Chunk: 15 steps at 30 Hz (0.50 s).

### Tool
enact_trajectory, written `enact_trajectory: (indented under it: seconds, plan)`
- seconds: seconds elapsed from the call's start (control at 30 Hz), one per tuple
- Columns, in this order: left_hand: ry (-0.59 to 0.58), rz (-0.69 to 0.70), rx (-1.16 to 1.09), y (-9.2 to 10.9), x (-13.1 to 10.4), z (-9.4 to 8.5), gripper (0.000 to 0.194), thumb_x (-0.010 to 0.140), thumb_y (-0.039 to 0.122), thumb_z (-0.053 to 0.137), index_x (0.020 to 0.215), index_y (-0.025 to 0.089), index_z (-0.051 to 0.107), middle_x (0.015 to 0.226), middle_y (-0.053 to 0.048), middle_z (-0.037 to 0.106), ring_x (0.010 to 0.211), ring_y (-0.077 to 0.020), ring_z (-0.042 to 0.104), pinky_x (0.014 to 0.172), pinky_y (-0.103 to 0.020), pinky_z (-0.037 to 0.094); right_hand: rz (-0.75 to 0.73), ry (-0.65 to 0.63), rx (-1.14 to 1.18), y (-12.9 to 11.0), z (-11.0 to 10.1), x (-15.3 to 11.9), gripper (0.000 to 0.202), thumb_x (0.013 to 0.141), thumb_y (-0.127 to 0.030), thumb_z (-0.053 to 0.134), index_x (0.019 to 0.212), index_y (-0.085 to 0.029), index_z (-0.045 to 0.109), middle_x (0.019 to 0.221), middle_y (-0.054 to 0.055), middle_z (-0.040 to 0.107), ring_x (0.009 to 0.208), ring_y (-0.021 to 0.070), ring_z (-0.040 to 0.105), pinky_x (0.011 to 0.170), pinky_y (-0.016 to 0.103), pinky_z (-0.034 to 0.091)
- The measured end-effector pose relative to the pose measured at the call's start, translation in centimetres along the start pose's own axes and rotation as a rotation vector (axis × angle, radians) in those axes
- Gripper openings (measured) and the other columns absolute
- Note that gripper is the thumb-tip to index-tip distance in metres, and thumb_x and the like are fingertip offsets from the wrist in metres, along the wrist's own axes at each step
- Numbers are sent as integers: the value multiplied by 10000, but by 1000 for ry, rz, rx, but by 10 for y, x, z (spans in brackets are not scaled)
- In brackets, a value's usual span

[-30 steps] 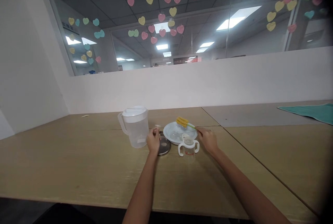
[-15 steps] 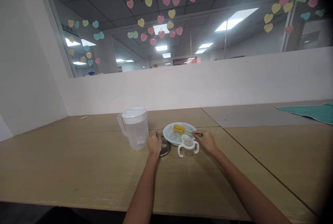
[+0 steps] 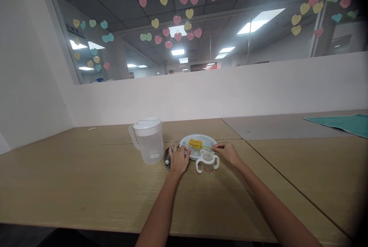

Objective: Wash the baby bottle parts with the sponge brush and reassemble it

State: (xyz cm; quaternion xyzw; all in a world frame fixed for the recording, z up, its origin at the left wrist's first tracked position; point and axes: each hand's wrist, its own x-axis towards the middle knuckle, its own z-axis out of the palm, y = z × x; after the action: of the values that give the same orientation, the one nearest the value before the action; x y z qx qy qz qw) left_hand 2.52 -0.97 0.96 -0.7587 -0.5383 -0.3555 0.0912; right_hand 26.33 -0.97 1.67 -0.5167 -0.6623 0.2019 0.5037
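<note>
My right hand (image 3: 228, 153) pinches the thin green handle of a yellow sponge bottle brush (image 3: 195, 143). The brush head lies over a pale plate or shallow basin (image 3: 212, 139) with something clear in it. In front of the plate stands a clear baby bottle (image 3: 207, 166) with white side handles and red lettering. My left hand (image 3: 178, 159), fingers apart, reaches over a dark, shiny round dish (image 3: 166, 157) and the plate's left rim. A small white spot shows in that dish; my hand hides much of it, and I cannot tell whether I touch it.
A translucent lidded pitcher (image 3: 149, 143) stands left of the dark dish. On the right, a green cloth (image 3: 345, 122) lies on the grey part of the table. Behind the table rises a white wall (image 3: 195, 97) with a window above.
My left hand has moved right, towards the plate, and its fingers have spread. The dark dish has shifted left and looks turned. The brush head has moved slightly left.
</note>
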Motion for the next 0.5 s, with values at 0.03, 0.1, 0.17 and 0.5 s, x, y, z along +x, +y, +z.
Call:
enact_trajectory:
  seconds: [0.03, 0.1, 0.17, 0.5]
  plan:
    - [-8, 2, -9, 0, 0, -1, 306, 904, 410, 347, 863, 214, 578, 980, -53, 658, 1166, -230, 437, 1038, -486, 162, -3, 9, -37, -2, -1, -1, 325, 669, -460, 617, 661, -156, 732, 683, 40, 701, 650, 186, 612, 597, 245, 430]
    - [-29, 7, -32, 1, -1, -2, 310, 908, 404, 337, 858, 220, 581, 980, -42, 662, 1177, -232, 426, 1042, -496, 145, -11, 34, -124, -6, -3, -3, 417, 688, -529, 582, 576, -148, 706, 554, 15, 638, 559, 157, 556, 526, 232, 371]
    - [-50, 17, -54, 2, -1, -3, 306, 910, 395, 336, 873, 228, 590, 984, -34, 668, 1188, -233, 417, 1044, -504, 128, -26, 54, -186, -9, -5, -4, 499, 702, -585, 542, 515, -142, 676, 465, -6, 558, 494, 129, 488, 479, 226, 311]
    - [-117, 96, -106, 9, -2, -3, 354, 916, 369, 318, 1165, 248, 540, 1109, -42, 641, 1230, -220, 381, 1059, -460, 136, -39, 45, -112, -19, 2, -6, 395, 696, -512, 559, 577, -164, 704, 576, 30, 659, 563, 158, 566, 513, 226, 373]
